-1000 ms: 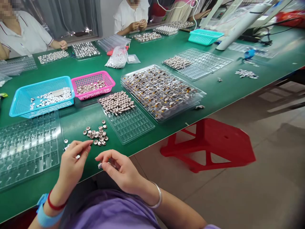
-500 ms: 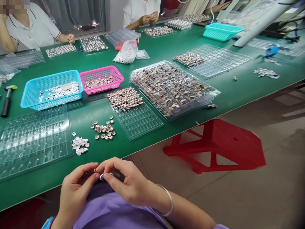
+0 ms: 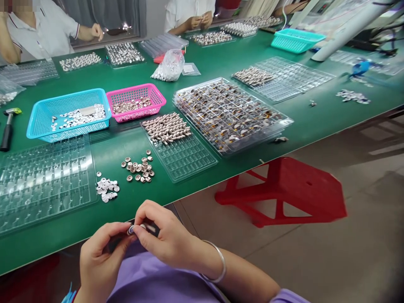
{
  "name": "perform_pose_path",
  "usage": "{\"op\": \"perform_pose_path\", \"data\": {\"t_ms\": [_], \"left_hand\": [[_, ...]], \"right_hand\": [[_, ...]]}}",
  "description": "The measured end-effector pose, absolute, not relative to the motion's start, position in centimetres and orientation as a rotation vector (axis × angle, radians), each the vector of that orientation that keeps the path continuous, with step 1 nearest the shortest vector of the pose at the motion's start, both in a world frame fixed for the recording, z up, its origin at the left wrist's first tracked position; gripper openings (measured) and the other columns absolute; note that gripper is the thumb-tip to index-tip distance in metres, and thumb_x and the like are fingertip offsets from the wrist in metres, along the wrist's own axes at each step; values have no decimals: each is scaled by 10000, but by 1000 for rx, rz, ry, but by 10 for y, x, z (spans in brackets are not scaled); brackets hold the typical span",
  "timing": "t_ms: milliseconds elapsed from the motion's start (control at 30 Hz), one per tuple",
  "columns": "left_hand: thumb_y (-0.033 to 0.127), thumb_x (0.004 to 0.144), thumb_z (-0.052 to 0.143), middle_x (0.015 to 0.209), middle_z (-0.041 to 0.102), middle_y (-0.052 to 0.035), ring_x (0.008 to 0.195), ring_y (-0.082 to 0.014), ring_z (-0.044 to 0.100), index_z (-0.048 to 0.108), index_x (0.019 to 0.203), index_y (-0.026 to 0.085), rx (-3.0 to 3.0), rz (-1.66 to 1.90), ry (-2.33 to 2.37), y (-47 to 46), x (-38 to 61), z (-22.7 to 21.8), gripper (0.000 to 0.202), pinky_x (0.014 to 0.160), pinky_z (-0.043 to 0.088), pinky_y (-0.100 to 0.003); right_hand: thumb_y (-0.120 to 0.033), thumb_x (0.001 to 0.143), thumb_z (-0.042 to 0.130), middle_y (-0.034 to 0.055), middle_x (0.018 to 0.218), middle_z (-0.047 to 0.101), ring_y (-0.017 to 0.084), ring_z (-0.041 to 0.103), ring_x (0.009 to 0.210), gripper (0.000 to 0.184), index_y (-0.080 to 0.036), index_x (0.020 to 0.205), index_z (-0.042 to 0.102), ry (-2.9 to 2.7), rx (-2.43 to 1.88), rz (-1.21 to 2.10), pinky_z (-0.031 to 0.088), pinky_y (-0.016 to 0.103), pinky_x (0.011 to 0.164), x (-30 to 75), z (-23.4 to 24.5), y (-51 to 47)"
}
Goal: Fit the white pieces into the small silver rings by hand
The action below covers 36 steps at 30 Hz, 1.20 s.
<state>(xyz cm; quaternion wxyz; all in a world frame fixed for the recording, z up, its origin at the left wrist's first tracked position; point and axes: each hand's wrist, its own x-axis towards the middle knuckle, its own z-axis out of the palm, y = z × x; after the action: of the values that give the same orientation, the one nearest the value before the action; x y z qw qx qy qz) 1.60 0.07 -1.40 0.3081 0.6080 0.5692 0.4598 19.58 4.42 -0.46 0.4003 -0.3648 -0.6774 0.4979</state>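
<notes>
Over my lap, at the table's front edge, my left hand (image 3: 102, 254) pinches a small round cap (image 3: 130, 229) with thumb and forefinger. The fingertips of my right hand (image 3: 168, 235) press on the same cap from the other side. Another small pale part (image 3: 143, 226) shows inside the curled right fingers; its kind is unclear. Beyond my hands lie a pile of white discs (image 3: 107, 188) and a loose group of brownish cup-shaped caps (image 3: 139, 167). A clear tray (image 3: 192, 162) beside them is partly filled with rows of joined caps (image 3: 167, 127).
A blue basket (image 3: 39, 122) and a pink basket (image 3: 160, 100) hold small parts. Stacked filled trays (image 3: 233, 115) stand right of them. A hammer (image 3: 6, 132) lies far left, near a clear tray (image 3: 47, 185). A red stool (image 3: 303, 189) stands beside the table. Two co-workers sit opposite.
My two hands have come closer around the cap, and the right fingertips now press against it. A co-worker's hand at the upper left has risen off the table.
</notes>
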Motion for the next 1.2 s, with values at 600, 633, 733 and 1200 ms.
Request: {"op": "perform_pose_path", "data": {"t_ms": [600,633,733,1200], "left_hand": [[118,793,708,834,772,9,708,-139,737,747,920,268,1878,1247,1475,2,19,-7,200,678,611,-194],[115,794,704,837,772,7,706,-142,738,748,919,268,1885,1246,1483,1,18,-7,203,670,613,-199],[108,802,690,839,768,-3,705,-155,738,749,921,272,1912,1232,1498,-1,16,-7,211,645,617,-218],[89,800,697,783,704,15,657,-140,694,728,930,287,1793,1189,1310,3,20,0,239,553,586,-202]], "right_hand": [[-168,871,531,3,783,496,128,472,683,88,-205,805,486,-1754,-888,1263,411,245,613,194,-2,43],[-179,866,544,-8,768,485,119,459,657,88,-206,808,483,-1716,-903,1317,398,238,589,194,-2,43],[-202,844,580,-37,723,478,95,427,597,89,-202,835,492,-1580,-921,1519,370,219,537,193,-3,44],[-497,776,746,-30,733,561,76,527,611,390,-160,835,559,-1144,-819,2110,445,219,602,200,-6,47]]}}
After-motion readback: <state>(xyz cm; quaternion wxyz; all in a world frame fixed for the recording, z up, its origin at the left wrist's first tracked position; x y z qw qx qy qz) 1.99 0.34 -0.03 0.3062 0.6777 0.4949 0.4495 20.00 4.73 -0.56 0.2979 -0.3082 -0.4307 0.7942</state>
